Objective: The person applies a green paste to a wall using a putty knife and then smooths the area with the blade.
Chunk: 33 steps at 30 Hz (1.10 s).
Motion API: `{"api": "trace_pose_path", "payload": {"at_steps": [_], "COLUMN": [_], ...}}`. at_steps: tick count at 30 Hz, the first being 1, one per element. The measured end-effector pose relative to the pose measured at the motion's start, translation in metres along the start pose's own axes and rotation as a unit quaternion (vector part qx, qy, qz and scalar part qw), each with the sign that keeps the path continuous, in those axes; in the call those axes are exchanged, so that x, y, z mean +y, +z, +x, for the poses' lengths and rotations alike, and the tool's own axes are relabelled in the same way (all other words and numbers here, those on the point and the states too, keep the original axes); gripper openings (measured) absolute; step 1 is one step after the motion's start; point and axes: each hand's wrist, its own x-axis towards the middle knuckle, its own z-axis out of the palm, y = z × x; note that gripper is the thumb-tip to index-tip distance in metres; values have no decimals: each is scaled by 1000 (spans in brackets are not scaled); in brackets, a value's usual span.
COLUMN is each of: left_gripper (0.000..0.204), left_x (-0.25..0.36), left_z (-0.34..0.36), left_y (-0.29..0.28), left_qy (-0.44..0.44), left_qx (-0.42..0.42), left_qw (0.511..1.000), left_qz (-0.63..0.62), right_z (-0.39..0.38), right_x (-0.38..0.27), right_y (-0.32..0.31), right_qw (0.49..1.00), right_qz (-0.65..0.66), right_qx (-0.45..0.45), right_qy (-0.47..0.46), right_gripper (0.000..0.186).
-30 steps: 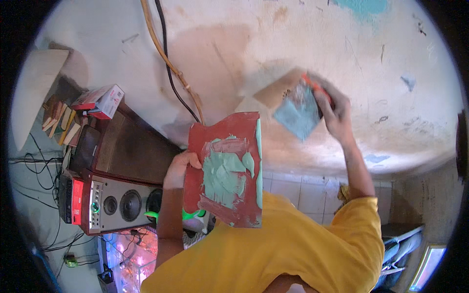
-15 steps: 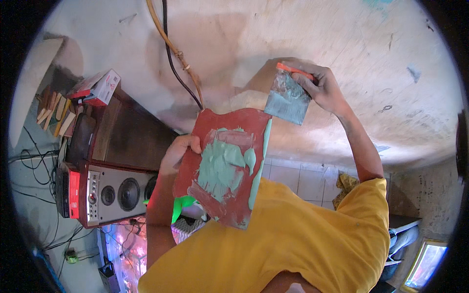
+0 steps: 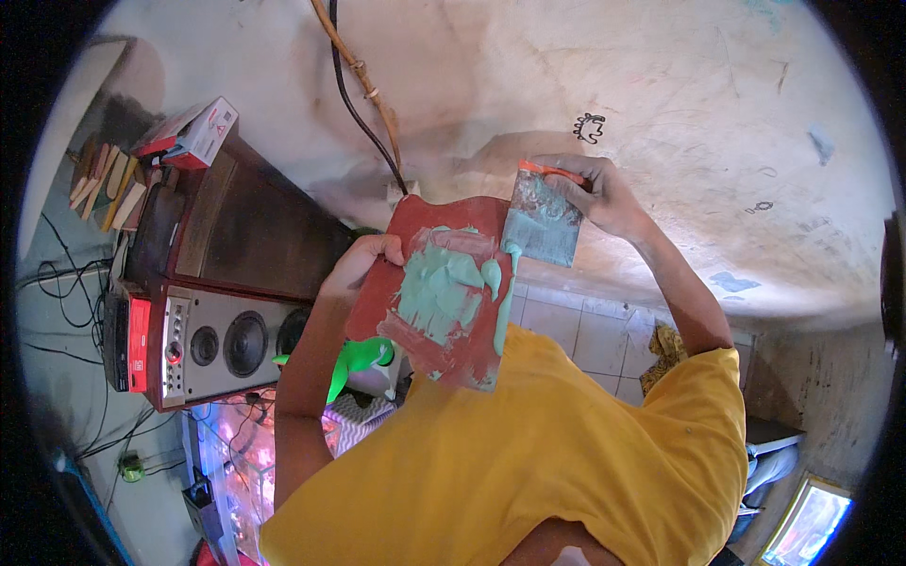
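My left hand (image 3: pixel 363 266) grips a dark red flat board (image 3: pixel 444 209) by its left edge, with the thumb on top. A thick mound of pale green putty (image 3: pixel 436 288) lies on the board's middle, and more runs along its right edge. In my right hand (image 3: pixel 609 200) is a wide putty scraper (image 3: pixel 540 231) with an orange top edge and a metal blade smeared with green. The blade's lower left corner meets the putty at the board's right edge. My right fingers behind the scraper are partly hidden.
A stained pale wall (image 3: pixel 661 85) rises ahead, with cables (image 3: pixel 370 94) running down it. On the left stand a large speaker (image 3: pixel 236 344), a white and red box (image 3: pixel 196 132) and several books (image 3: pixel 118 189). A green toy-like object (image 3: pixel 354 363) lies below the board.
The scraper has come down and left, and its corner now touches putty at the board's edge. The board sits slightly higher and further right in view. Both hands keep their hold.
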Motion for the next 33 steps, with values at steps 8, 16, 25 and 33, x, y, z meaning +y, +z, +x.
{"api": "trace_pose_path", "payload": {"at_steps": [8, 16, 25, 33], "left_gripper": [16, 20, 18, 25], "left_x": [-1, -23, -32, -24], "left_z": [-2, 12, -4, 13], "left_y": [6, -7, -10, 3], "left_qy": [4, -33, 67, 60], "left_qx": [14, -1, 57, -34], "left_qw": [1000, 997, 994, 987], "left_qz": [-3, -66, 70, -144], "right_z": [-15, -36, -67, -68], "right_x": [-1, 0, -15, -126], "right_y": [17, 36, -16, -51], "right_qw": [1000, 992, 863, 779], "right_qz": [-4, 47, 497, 105], "right_qx": [-20, -99, -79, 471], "right_qy": [21, 61, -43, -400], "right_gripper": [27, 28, 42, 33]}}
